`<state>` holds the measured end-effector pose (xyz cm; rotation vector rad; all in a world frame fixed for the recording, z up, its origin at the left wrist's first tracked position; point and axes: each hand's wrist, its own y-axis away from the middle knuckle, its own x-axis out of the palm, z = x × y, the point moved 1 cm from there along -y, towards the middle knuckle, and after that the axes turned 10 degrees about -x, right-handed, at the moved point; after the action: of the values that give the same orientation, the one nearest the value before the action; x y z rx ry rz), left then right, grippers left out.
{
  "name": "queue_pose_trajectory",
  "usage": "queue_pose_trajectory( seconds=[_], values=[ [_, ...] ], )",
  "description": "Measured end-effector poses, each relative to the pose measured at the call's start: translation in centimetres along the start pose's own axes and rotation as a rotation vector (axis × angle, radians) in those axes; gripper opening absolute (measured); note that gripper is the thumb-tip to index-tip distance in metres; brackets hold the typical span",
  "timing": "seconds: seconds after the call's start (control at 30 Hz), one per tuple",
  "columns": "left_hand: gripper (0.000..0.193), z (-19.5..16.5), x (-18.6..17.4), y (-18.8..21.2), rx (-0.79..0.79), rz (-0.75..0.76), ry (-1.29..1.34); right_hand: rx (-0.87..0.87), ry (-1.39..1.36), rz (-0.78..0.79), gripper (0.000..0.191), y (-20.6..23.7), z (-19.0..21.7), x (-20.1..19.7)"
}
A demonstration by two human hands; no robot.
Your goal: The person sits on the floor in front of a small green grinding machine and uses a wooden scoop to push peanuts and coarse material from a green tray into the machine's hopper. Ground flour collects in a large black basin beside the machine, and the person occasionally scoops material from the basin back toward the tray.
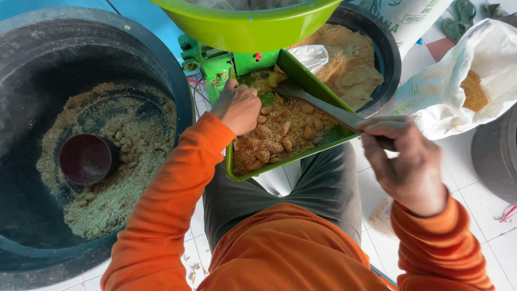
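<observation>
Centre of frame: green metal tray (323, 89), tilted, its low end toward the viewer, loaded with tan crumbly meal and pale lumps (272, 141). Left hand (237, 108) sits on the tray's upper left part, fingers curled down into the meal; whether it grips anything cannot be told. Right hand (406, 161), right of centre, is closed around the handle of a long grey paddle (323, 106), whose blade end lies on the meal near the top of the tray. Both arms in orange sleeves; grey trousers under the tray.

Above the tray, a lime-green bowl (253, 27) at the top edge and a green machine body (215, 62) just below it. Left side: big black tub (32, 70) with greenish-tan meal and a dark maroon cup (86, 159) lying in it. Upper right: second black tub (385, 48) of tan powder, beside it an open white sack (463, 86). White tiled floor (484, 215) at lower right.
</observation>
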<state>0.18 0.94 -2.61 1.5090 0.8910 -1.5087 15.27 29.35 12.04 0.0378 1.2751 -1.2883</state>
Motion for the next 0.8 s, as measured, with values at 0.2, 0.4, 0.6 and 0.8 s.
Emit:
queue_pose_trajectory(
  seconds=[0.2, 0.4, 0.6, 0.8],
  values=[
    [0.01, -0.5, -0.6, 3.2, -0.02, -0.233, 0.177, -0.031, -0.095, -0.077, 0.02, 1.0, -0.8, 2.7],
    [0.011, -1.1, -0.8, 4.3, -0.09, -0.301, 0.274, -0.045, -0.125, -0.081, 0.018, 0.7, 0.1, 3.3],
    [0.012, -1.3, -0.6, 4.6, -0.126, -0.246, 0.285, -0.101, -0.147, -0.055, 0.019, 0.1, 0.5, 4.7],
    [0.01, -1.3, -0.4, 4.7, -0.132, -0.264, 0.293, -0.094, -0.17, -0.063, 0.019, 0.9, -0.2, 7.3]
  ],
)
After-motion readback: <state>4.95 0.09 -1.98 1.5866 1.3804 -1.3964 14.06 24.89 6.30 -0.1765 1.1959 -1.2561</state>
